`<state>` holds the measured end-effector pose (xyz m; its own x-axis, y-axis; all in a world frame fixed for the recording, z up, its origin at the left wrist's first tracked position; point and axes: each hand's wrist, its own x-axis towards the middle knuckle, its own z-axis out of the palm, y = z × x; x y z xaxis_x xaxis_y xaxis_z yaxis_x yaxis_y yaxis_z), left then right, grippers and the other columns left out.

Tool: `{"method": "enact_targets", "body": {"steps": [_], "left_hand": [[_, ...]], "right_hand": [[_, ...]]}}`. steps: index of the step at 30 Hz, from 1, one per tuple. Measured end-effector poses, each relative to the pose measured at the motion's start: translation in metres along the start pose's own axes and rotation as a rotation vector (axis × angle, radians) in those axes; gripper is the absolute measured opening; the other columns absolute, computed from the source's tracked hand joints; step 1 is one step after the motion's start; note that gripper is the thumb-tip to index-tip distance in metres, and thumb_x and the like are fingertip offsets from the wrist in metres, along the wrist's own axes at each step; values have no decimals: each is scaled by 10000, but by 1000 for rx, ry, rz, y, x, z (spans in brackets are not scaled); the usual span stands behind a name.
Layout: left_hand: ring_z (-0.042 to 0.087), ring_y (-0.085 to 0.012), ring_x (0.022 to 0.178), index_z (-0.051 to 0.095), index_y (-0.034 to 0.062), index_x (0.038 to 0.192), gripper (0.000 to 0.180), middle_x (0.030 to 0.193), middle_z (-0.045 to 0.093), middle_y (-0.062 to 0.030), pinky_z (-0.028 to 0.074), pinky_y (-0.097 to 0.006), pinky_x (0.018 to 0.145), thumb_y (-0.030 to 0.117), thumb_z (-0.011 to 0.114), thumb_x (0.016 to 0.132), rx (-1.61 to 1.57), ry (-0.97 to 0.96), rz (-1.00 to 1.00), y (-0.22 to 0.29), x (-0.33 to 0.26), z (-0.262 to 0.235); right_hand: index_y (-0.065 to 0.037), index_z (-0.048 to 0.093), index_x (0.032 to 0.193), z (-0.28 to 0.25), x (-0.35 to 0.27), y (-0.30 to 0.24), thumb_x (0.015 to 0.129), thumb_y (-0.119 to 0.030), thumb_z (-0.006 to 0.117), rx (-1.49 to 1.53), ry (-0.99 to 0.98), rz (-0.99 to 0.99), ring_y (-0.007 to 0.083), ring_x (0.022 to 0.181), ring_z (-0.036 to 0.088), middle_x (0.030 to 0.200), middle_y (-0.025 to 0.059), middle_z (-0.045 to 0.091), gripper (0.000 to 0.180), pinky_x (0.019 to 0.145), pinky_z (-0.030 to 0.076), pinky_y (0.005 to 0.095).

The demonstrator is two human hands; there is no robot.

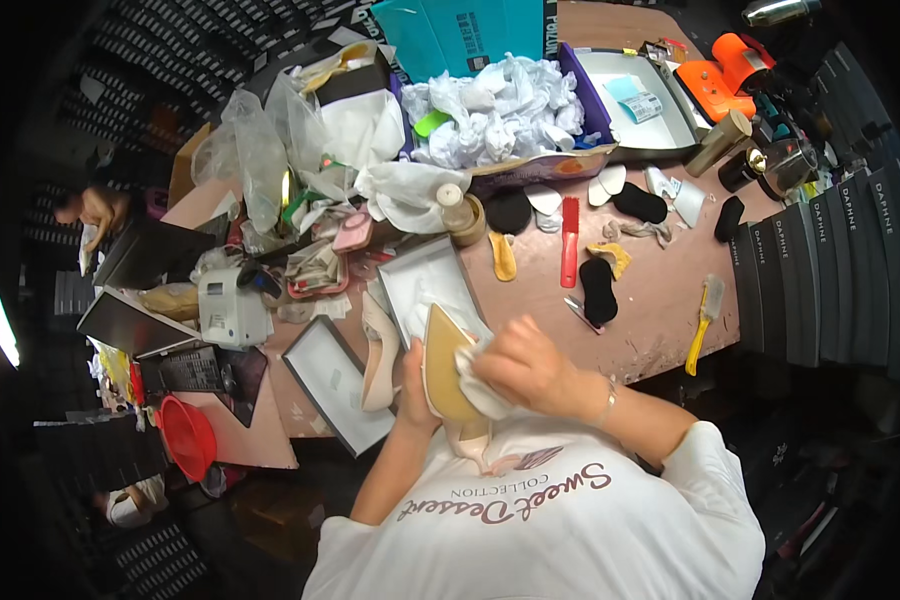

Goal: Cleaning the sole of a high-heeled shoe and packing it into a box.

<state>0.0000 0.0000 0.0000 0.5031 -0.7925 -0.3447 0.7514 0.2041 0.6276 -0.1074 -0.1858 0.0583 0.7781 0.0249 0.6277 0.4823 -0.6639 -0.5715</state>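
A pale high-heeled shoe (450,380) is held sole up in front of my shirt, its tan sole facing me and its toe pointing away. My left hand (414,390) grips the shoe along its left edge. In my right hand (522,365), fingers closed, is a white cloth (482,385) pressed against the right side of the sole. A second pale high-heeled shoe (378,355) lies on the table left of my left hand. Beside it sits a shallow grey-edged box lid (335,385). Behind the held shoe lies an open box with white paper (435,285).
A purple box (582,100) full of crumpled white paper stands at the back. A red brush (570,245), black pads (598,290) and a yellow-handled brush (705,325) lie to the right. Grey shoe boxes (800,280) line the right side. A white printer (232,308) stands left.
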Motion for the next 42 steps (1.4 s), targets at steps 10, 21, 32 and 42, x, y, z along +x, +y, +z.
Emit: {"method": "enact_targets", "body": {"steps": [10, 21, 32, 42], "left_hand": [[560, -270, 1180, 410, 75, 1396, 687, 1308, 545, -151, 451, -411, 1009, 593, 257, 973, 15, 127, 107, -13, 1, 33], [589, -247, 1132, 439, 46, 1349, 672, 1256, 573, -142, 460, -386, 997, 582, 284, 975, 44, 43, -29, 6, 11, 23], [591, -215, 1093, 463, 38, 1332, 660, 1218, 588, -101, 473, -360, 946, 560, 244, 992, 31, 90, -75, 6, 25, 29], [673, -271, 830, 497, 26, 1207, 725, 974, 647, -201, 562, -390, 719, 660, 277, 931, -60, 12, -59, 15, 38, 17]], "right_hand": [[-72, 562, 824, 0, 45, 10, 739, -155, 608, -150, -75, 0, 209, 781, 493, 766, 38, 477, 128, 697, 373, 343], [-88, 561, 833, 20, 15, -6, 673, -141, 638, -96, -68, -48, 225, 789, 488, 784, 40, 486, 185, 700, 364, 360], [-92, 574, 854, 26, 29, 24, 735, -156, 582, -208, -162, 20, 240, 838, 503, 816, 53, 522, 135, 741, 367, 385], [-62, 619, 1027, -32, -9, 165, 796, -80, 618, -658, -54, 490, 340, 989, 539, 1084, 176, 571, 232, 800, 397, 438]]}}
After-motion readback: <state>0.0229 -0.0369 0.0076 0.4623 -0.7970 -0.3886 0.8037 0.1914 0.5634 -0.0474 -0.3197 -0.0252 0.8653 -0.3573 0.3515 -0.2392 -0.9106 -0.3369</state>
